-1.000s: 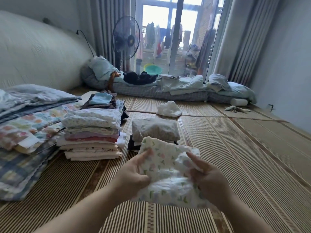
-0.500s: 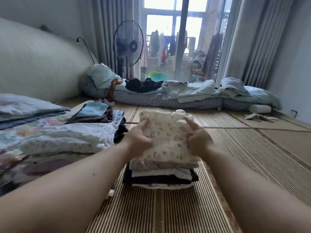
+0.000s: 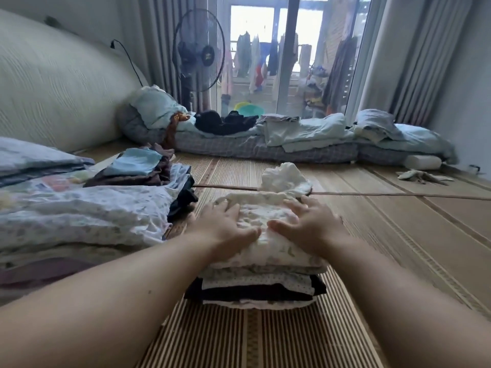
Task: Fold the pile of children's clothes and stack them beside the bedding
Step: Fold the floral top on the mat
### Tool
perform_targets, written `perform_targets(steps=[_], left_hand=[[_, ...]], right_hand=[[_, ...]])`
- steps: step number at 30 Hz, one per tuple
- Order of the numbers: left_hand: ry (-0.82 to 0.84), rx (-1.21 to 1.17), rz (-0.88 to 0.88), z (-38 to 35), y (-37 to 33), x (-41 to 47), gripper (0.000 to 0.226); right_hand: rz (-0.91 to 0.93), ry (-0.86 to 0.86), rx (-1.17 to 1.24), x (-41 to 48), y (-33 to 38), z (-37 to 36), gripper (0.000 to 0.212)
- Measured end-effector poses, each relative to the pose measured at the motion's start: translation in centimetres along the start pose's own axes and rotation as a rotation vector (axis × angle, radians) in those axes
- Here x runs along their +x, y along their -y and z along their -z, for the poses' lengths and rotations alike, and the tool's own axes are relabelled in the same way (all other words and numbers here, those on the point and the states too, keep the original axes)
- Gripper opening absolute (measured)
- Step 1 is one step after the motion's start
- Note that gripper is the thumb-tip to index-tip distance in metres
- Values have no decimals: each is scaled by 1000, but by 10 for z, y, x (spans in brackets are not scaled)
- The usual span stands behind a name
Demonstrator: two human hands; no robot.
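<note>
A folded white garment with small prints (image 3: 261, 216) lies on top of a short stack of folded clothes (image 3: 255, 288) on the straw mat. My left hand (image 3: 225, 227) and my right hand (image 3: 310, 224) rest flat on that garment, palms down, fingers spread, thumbs almost meeting. Left of this stack stands a taller pile of folded clothes (image 3: 87, 216), and behind it a smaller pile topped by a light blue piece (image 3: 135, 163). A crumpled white garment (image 3: 285, 177) lies unfolded just beyond my hands. Folded bedding (image 3: 29, 160) sits at the far left.
A thin mattress with blankets and dark clothes (image 3: 265, 144) runs along the window. A standing fan (image 3: 198, 54) is behind it. A small rag (image 3: 422, 176) lies at the right on the straw mat (image 3: 398, 235). A big padded cushion (image 3: 53, 83) lines the left wall.
I carried the printed garment forward from in front of me, set it on the short stack, and my hands went from gripping its edges to lying flat on top.
</note>
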State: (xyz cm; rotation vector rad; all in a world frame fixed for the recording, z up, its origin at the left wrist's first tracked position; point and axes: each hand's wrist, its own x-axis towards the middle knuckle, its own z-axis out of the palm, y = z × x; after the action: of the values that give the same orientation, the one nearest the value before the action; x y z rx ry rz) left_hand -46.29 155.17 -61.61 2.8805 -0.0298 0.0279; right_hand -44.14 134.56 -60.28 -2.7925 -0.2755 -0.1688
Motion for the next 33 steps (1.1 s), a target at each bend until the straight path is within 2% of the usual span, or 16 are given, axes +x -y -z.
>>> perform_targets(steps=[3,11,15,20,25,33], left_hand=[[-73,-10,-86,15,-19,-41,95],[-181,-1,-298,72,-74,-224,79],[-208,-78,-289,82,-77,-326,77],[-184,-108,-219,70,-65,-423,78],[-150,-134,-214,55,-62,-434,77],[-101,-120,-205,-7,-59,-343,75]], right_hand=[[83,-77,-55,-42,14,26,86],[196,-108,-99,-230,64,108,72],[228,-161,-57,-327,85,126,73],[193,-130,-30,-421,88,117,77],[153,-84,15,-434,82,93,79],[127,-5,23,-349,47,20,75]])
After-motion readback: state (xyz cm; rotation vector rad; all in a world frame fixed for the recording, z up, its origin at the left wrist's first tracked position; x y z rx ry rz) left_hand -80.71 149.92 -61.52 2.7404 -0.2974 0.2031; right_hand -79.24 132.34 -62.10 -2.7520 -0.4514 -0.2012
